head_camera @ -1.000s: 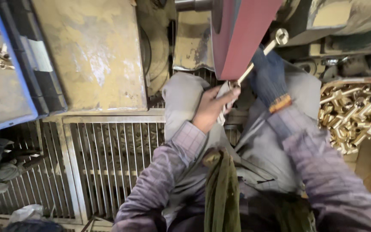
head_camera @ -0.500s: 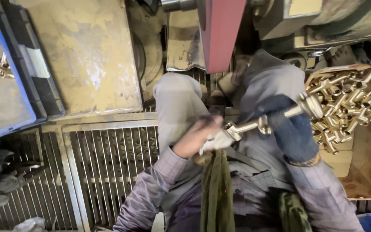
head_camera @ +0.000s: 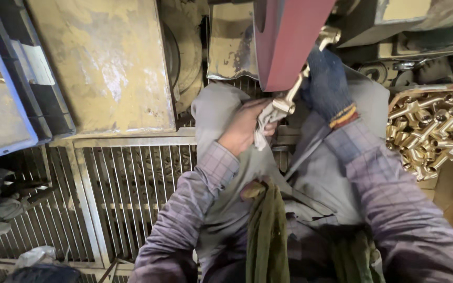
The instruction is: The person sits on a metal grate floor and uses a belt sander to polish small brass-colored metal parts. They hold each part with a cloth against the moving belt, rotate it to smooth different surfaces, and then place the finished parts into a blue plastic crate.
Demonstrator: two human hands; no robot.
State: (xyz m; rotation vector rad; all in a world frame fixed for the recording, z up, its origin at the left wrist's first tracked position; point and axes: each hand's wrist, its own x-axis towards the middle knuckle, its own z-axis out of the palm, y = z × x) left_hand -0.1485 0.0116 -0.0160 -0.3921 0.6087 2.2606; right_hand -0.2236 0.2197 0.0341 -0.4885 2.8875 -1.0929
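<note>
Brass fitting (head_camera: 294, 94), long, shiny, cloth-wrapped end

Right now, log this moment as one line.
left hand: grips brass fitting through rag | right hand: gloved, steadies fitting | fitting: against red sanding belt | right: brass parts pile

1. I see no packages, labels, signs or screens anywhere around me.
2. The blue bin (head_camera: 6, 105) at my far left has bare walls, with no sticker showing.
3. The tray of brass fittings (head_camera: 436, 131) at my right is plain too, with no tag on it.
</note>
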